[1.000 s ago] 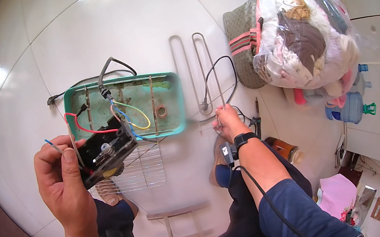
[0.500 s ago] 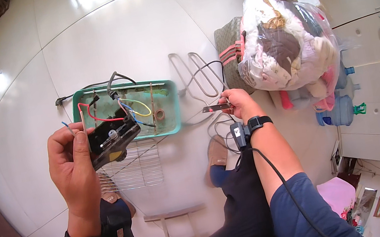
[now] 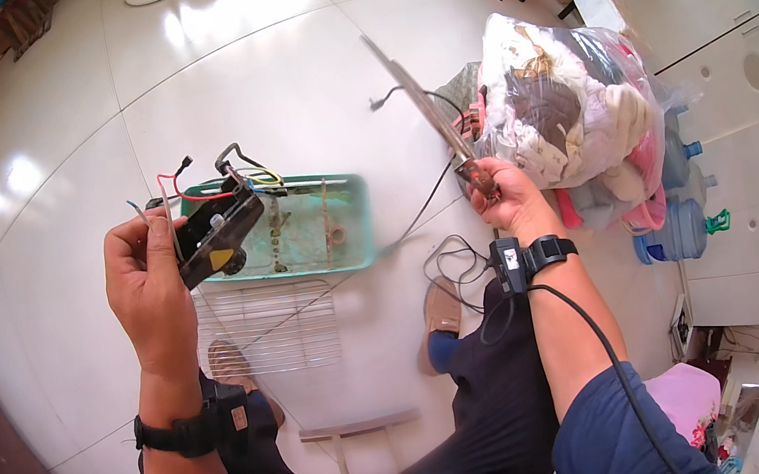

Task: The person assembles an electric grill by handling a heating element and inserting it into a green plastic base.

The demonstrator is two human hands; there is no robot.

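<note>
My left hand (image 3: 146, 293), at the left, grips a black plastic control box (image 3: 221, 232) with a yellow triangle mark. Red, yellow and blue wires (image 3: 265, 174) and a black cord stick out of the box. My right hand (image 3: 506, 194) is closed on the bracket end of a tubular metal heating element (image 3: 419, 96). The element stands nearly edge-on, pointing up and away to the left. Below and right of the box lies a stained green tray (image 3: 366, 229) with a cross rod. A wire grill rack (image 3: 279, 331) lies nearer, between my feet.
Right of my right hand sits a clear plastic bag (image 3: 548, 101) stuffed with clothes. Blue water bottles (image 3: 678, 230) stand behind it, beside white cabinets (image 3: 746, 183). Black cable (image 3: 449, 255) loops over the floor near my right shoe. A low wooden stool (image 3: 357, 428) is between my legs.
The heating element has been lifted and turned from showing its loops to nearly edge-on. My right hand moved slightly right. The control box in my left hand has tilted a little.
</note>
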